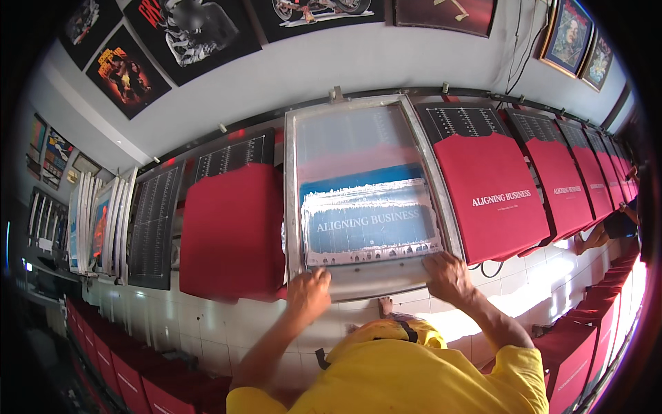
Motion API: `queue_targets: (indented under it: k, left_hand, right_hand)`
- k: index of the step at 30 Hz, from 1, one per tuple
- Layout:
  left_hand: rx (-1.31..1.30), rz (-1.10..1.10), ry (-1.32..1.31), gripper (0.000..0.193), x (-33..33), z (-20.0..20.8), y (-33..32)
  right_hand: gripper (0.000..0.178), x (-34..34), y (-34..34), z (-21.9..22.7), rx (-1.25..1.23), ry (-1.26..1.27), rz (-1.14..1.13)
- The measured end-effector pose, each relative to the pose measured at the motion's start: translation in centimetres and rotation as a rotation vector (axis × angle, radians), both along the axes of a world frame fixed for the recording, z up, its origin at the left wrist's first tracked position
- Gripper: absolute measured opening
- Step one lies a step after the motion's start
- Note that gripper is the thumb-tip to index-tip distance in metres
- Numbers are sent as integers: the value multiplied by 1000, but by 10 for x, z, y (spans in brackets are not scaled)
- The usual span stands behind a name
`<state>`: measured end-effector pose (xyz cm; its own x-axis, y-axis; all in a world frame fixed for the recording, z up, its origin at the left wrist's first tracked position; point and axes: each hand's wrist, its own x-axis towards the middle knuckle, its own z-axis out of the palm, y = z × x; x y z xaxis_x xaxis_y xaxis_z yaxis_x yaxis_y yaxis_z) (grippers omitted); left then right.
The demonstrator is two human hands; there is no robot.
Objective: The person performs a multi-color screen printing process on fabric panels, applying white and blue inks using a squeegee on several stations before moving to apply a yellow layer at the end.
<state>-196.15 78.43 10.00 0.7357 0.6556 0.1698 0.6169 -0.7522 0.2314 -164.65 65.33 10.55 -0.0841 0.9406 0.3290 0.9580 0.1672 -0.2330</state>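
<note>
A silk-screen frame (292,207) with a pale metal border lies over a printing board in the middle. Its mesh carries a blue stencil area (345,240) with white ink smeared in bands and light lettering. At the near left corner, my left hand (309,298) is closed on the frame's edge. My right hand (449,276) grips the near right corner, fingers curled over the border. Through the upper mesh, a dark red shirt shows faintly; most of it is hidden under the screen.
A plain red shirt (233,228) lies on the board to the left. Printed red shirts (493,217) line the boards to the right. A bare black board (153,241) and stacked screens (103,221) stand farther left. More red shirts (579,345) hang behind me. Another person (614,224) is at far right.
</note>
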Motion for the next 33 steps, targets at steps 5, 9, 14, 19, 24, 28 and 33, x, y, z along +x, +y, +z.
queue_targets:
  k: [5, 9, 14, 19, 24, 28, 33]
  left_hand:
    - [217, -24, -87, 28, -9, -44, -18]
    - [217, -47, -63, 17, 5, -48, 21]
    - [210, -69, -134, 23, 33, -49, 103]
    - [119, -45, -14, 11, 56, -25, 152]
    - [100, -13, 23, 13, 56, -5, 149]
    - [107, 7, 38, 18, 31, -1, 87]
    - [89, 7, 10, 34, -2, -18, 10]
  right_hand:
    - [26, -1, -15, -27, -31, -125, -18]
    - [21, 14, 23, -34, -8, -114, -5]
    - [16, 43, 97, -36, 26, -124, 20]
    - [13, 69, 154, -36, 70, -141, 5]
    - [15, 72, 153, -26, 42, -126, 26]
    - [14, 42, 93, -6, 27, -58, 12]
    - [19, 8, 21, -7, 20, 0, 3]
